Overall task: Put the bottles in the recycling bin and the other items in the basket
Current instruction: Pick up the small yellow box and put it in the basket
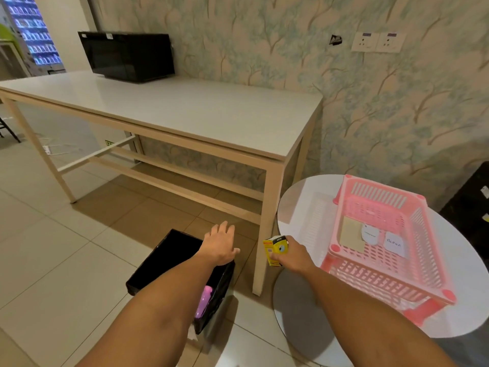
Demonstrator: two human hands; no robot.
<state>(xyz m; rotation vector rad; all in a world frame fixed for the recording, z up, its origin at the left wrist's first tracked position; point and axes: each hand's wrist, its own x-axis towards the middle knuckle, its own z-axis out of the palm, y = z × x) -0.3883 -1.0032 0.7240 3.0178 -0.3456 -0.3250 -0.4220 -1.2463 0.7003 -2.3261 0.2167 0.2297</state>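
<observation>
Below the left hand [221, 243], a black bin [169, 256] is standing on the tiled floor, and a pink bottle [203, 300] is lying inside it, near the corner closest to the person. That hand is hovering over the bin's far right edge with fingers spread loosely, palm down, holding nothing. Just to its right, the right hand [292, 254] is gripping a small yellow box [275, 250], the fingers wrapping its lower right side while its top is tilting slightly to the left. Right of this hand, a pink basket [381, 276] is sitting on a round white table [299, 205]; a tan card [352, 238] and two white labels [394, 245] are lying on the basket's floor. Beyond both hands, a long white table [185, 112] is standing against the wall, carrying a black microwave [127, 56] at its far left end.
</observation>
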